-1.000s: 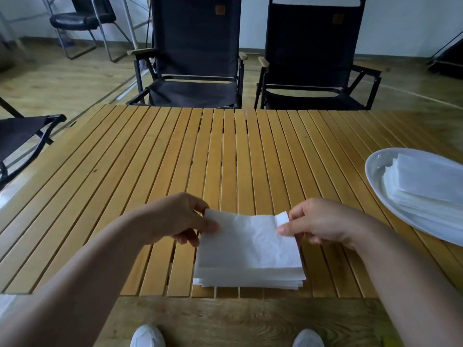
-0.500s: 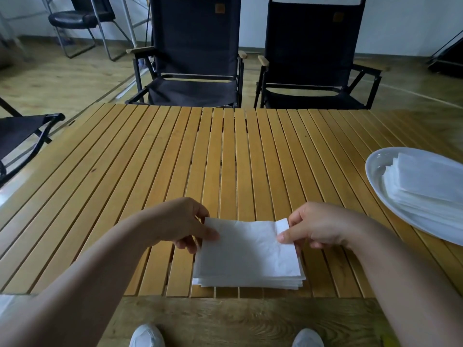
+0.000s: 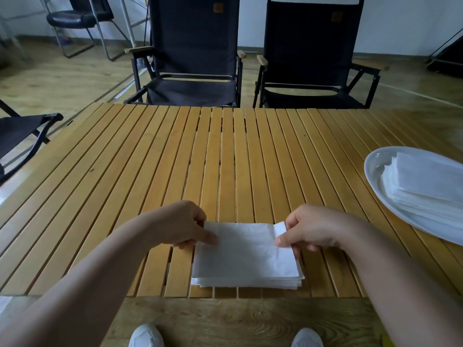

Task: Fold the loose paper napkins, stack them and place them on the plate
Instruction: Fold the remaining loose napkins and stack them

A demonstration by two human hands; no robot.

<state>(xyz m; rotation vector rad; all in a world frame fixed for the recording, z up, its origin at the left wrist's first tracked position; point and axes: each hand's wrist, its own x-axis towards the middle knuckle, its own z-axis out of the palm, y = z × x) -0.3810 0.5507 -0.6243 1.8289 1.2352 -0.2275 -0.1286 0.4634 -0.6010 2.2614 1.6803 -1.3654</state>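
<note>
Two hands meet at 6 o'clock on the slatted table (image 3: 225, 159). The left hand (image 3: 180, 226) pinches the far left corner of the top napkin (image 3: 245, 251) between thumb and curled fingers. That sheet lies flat on a stack of napkins (image 3: 248, 283) at the table's near edge. The right hand (image 3: 315, 227) pinches the far right corner, where a small flap turns up. At 3 o'clock, well apart, a white plate (image 3: 373, 171) holds folded napkins (image 3: 431, 186).
</note>
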